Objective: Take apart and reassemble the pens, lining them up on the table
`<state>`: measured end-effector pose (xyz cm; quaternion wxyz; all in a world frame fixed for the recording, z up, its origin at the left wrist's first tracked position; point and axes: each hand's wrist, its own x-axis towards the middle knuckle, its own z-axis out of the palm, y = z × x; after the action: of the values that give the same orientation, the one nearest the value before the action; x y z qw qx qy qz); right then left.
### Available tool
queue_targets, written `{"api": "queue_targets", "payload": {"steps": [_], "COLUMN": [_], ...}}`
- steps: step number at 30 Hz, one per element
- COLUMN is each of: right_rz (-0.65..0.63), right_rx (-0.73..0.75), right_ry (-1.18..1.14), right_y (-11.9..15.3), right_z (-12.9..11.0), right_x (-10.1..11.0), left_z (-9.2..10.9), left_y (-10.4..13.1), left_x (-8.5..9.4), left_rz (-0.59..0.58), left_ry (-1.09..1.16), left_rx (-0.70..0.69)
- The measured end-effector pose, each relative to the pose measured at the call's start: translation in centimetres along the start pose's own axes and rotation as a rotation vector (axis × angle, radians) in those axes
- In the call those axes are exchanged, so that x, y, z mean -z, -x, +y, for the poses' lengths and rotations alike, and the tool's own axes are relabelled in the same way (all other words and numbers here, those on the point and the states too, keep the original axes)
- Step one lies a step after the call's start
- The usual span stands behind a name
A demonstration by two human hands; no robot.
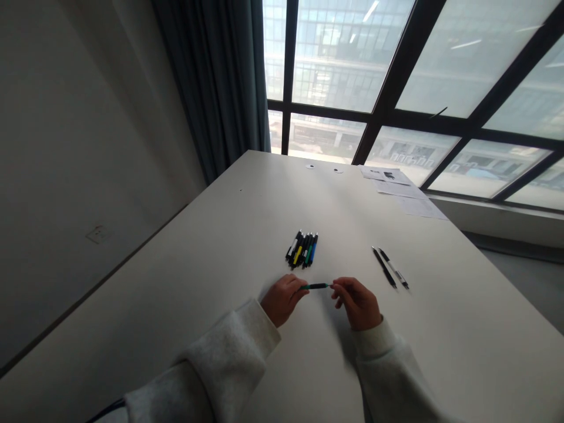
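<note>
Between my hands a dark pen with green parts (318, 286) lies level, just above the white table (247, 247). My left hand (285, 298) is closed on its green end. The fingers of my right hand (356, 302) pinch the pen's other end, at the tip. Just beyond my left hand lies a group of several pens (302, 249) side by side, with white, yellow, green and blue parts. To the right, a black pen (384, 267) and a pen with a clear or white barrel (394, 269) lie slanted near each other.
Printed papers (392, 182) lie at the table's far right edge. Two small white pieces with dark spots (310, 167) sit near the far edge. Beyond are a dark curtain (220, 82) and large framed windows (335, 59). A wall with a socket (97, 234) stands at the left.
</note>
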<state>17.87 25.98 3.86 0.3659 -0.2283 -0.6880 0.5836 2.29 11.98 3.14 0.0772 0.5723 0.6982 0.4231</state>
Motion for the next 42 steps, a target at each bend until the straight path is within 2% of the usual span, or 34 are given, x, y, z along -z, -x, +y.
{"api": "queue_targets", "payload": {"steps": [12,22,26,30,33,36,42], "right_rz": [-0.035,-0.121,-0.086,-0.102,-0.137,-0.163,-0.146], "right_rx": [-0.043,0.087,0.122,0.206,0.162,0.123,0.179], "right_ry": [-0.017,0.095,0.188,0.638,0.79,0.792,0.824], "right_y": [0.0,-0.1,-0.6,-0.9,-0.7,-0.6,-1.0], "right_z": [-0.3,-0.2,-0.3,0.0,1.0,2.0,2.6], "right_x": [-0.1,0.0,1.8,5.2,6.9,7.3,6.2], "left_z": [-0.2,-0.2,-0.4,-0.6,-0.7,-0.7,-0.5], "left_y": [0.1,0.0,0.1,0.2,0.2,0.2,0.0], "left_x": [0.1,0.2,0.1,0.1,0.0,0.0,0.0], "left_rz": [0.002,0.01,0.033,0.055,0.057,0.059,0.04], "left_ry": [-0.022,0.006,0.019,0.021,0.011,0.003,0.011], "left_rx": [-0.039,-0.025,-0.014,-0.017,-0.015,-0.015,-0.015]}}
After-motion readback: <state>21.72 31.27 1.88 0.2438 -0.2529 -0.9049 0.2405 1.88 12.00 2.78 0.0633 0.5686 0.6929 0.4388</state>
